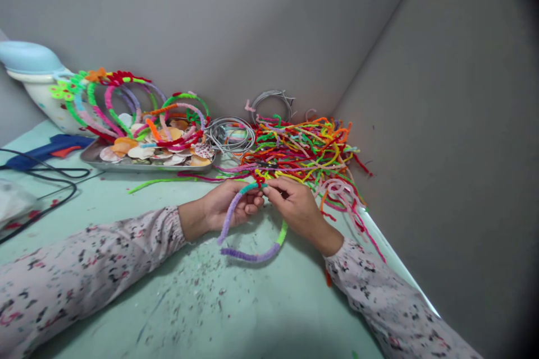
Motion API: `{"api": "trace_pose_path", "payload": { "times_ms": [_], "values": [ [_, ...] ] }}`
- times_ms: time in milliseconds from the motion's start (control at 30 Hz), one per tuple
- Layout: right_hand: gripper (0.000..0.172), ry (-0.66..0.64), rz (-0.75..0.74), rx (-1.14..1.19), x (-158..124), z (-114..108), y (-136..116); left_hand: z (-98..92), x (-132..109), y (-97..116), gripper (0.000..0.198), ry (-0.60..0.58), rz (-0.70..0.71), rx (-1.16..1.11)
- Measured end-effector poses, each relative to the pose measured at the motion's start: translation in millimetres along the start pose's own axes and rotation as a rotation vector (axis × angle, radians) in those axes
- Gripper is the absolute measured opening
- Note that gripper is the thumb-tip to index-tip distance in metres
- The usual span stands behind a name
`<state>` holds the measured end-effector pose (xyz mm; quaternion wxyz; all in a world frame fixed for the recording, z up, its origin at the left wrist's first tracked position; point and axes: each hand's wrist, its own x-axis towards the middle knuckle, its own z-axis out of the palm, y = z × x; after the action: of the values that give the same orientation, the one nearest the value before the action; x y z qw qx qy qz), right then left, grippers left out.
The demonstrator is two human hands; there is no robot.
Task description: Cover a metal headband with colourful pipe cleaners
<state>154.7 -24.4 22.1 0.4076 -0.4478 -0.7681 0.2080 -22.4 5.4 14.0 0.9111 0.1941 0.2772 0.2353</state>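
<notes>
A curved headband [230, 219] wrapped in fuzzy pipe cleaner shows purple, teal and green stretches, its two ends pointing down toward the table. My left hand [223, 206] is closed around its teal part from behind, fingers curled. Thumb and forefinger of my right hand [301, 210] pinch at the top of the band, beside small loops of red pipe cleaner [260, 179]. Those fingertips hide whether they grip the band alone or the red loops too. Both hands are just above the table's middle.
A metal tray [145, 167] of seashells [172, 150] holds several finished headbands [112, 104]. Behind my hands lie a heap of pipe cleaners [303, 146] and wire hoops [231, 134]. A blue glue gun [42, 151] with a black cord is at left, near a blue-lidded container [42, 90]. Walls stand behind and right.
</notes>
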Motion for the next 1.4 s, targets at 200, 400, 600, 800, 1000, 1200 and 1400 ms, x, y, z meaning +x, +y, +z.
{"api": "trace_pose_path", "payload": {
  "times_ms": [200,400,600,800,1000,1200,1400],
  "values": [
    [0.015,0.0,0.009,-0.019,0.1,-1.4,0.0,2.5,-1.1,-0.7,0.011,0.003,0.007,-0.01],
    [0.014,0.014,0.015,-0.032,0.6,-0.9,0.3,2.7,-0.9,-0.2,0.013,0.028,0.028,-0.004],
    [0.015,-0.002,0.004,-0.031,0.5,-1.8,1.5,2.3,-1.7,0.4,0.012,0.008,-0.003,-0.029],
    [0.017,0.002,-0.007,-0.021,0.3,-1.6,3.2,11.7,-5.2,-0.9,0.015,0.052,0.034,-0.016],
    [0.017,-0.015,0.007,-0.016,0.5,-2.3,2.9,6.2,-3.1,-1.4,0.014,0.058,0.043,0.002],
    [0.016,-0.045,-0.001,-0.001,1.3,-5.7,-2.4,-0.5,-2.9,-1.0,0.011,-0.026,-0.02,-0.036],
    [0.015,-0.064,-0.023,-0.018,1.5,-7.6,-4.8,1.1,-5.2,-0.7,0.012,-0.069,-0.077,-0.033]
  ]
}}
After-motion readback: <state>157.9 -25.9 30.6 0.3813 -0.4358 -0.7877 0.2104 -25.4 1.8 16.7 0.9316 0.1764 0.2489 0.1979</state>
